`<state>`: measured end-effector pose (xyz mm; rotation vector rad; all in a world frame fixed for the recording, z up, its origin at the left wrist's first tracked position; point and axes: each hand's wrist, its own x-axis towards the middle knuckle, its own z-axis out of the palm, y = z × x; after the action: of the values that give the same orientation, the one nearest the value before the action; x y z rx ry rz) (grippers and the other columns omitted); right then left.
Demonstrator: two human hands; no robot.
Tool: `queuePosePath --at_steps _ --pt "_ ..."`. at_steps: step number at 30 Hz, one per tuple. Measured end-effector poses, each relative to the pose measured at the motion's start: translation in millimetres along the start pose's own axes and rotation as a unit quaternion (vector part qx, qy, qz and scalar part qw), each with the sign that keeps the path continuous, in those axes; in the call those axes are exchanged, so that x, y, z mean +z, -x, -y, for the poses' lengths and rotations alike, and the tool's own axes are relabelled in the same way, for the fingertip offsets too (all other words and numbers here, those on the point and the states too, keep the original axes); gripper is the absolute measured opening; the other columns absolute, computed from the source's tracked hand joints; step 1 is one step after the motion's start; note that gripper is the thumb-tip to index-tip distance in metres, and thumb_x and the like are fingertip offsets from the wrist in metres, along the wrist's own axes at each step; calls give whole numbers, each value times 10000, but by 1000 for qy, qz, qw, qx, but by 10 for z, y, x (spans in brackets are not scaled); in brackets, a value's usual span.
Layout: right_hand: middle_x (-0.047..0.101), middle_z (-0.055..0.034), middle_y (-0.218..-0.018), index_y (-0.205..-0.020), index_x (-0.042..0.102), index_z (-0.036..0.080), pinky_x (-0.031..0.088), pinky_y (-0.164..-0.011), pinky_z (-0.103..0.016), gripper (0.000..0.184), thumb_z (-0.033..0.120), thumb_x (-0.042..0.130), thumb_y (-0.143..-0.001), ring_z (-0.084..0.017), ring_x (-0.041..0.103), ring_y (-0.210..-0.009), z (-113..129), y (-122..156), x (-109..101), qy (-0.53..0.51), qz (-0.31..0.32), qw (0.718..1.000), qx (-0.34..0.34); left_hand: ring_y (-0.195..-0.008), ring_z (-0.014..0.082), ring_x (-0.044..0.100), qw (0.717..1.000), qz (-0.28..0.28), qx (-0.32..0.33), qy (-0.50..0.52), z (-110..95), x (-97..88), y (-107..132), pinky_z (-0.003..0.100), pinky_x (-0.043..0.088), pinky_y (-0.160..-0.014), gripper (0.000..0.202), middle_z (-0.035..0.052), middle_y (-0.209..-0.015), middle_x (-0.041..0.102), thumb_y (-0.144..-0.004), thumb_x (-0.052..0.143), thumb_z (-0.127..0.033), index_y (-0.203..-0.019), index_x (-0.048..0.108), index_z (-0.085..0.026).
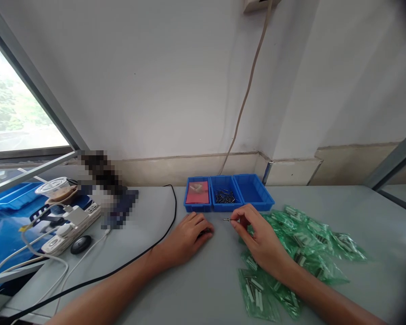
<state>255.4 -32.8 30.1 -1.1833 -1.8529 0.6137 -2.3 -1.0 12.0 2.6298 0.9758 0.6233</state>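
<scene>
My right hand [257,234] is closed in a pinch on a small, thin metal piece like a screw [226,219], which points left above the table. Beside it on the left, my left hand [189,237] lies on the table with its fingers curled. Something small and dark shows between thumb and fingers there, too hidden to name. Just beyond the hands, a blue bin [235,207] holds several dark screw-like metal pieces [225,197]. Under and around my right wrist lie green plastic bags [304,239] with white and metal parts in them.
A blue bin with a red packet [196,193] and another blue bin [255,189] flank the middle one. A black cable [145,250] crosses the table by my left forearm. At left are a mouse [80,244], a power strip [56,243] and a lidded cup [56,187].
</scene>
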Motion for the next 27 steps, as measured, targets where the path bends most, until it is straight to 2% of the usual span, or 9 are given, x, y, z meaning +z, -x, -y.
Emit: queuePosePath --at_steps 5,7,10,15,22,27 --pt "594 -12 -914 -1012 619 251 428 -714 -323 182 403 536 -1069 -197 531 -783 -44 -34 -4 -55 -26 997 42 -1011 217 553 1000 -1 1 2 6 6 4 355 455 -924 113 47 -1079 642 -1118 537 -256 -1157 635 -215" --pt "531 12 -812 -968 617 243 383 -645 -306 275 488 534 -1064 -180 469 -711 -87 -54 -2 -100 -33 991 87 -1012 217 554 1000 -3 6 3 12 13 7 356 455 -928 113 48 -1082 644 -1119 538 -259 -1160 633 -214" --pt "377 56 -689 -837 554 234 294 -547 -278 439 635 565 -1016 -145 353 -613 -148 -85 8 -203 -28 964 167 -1011 217 558 1000 -5 7 1 20 21 10 355 457 -927 111 47 -1081 646 -1119 539 -260 -1154 635 -216" --pt "315 83 -677 -744 444 235 204 -492 -257 563 709 695 -915 -99 224 -558 -144 -121 12 -316 -55 914 249 -1013 219 567 1000 -6 7 2 24 28 12 352 459 -929 101 47 -1081 651 -1115 547 -257 -1146 635 -219" --pt "452 52 -706 -779 584 214 344 -524 -251 514 685 767 -870 -98 401 -565 -109 -138 -15 -325 -76 912 238 -1008 215 570 1000 -11 8 -4 30 35 14 348 463 -931 99 44 -1073 651 -1113 549 -253 -1146 636 -221" --pt "500 43 -715 -844 660 206 373 -534 -246 478 663 797 -849 -101 430 -575 -132 -144 -17 -344 -73 897 269 -1013 215 571 1000 -7 9 -5 22 24 10 355 470 -931 116 46 -1082 653 -1117 540 -264 -1151 641 -218"
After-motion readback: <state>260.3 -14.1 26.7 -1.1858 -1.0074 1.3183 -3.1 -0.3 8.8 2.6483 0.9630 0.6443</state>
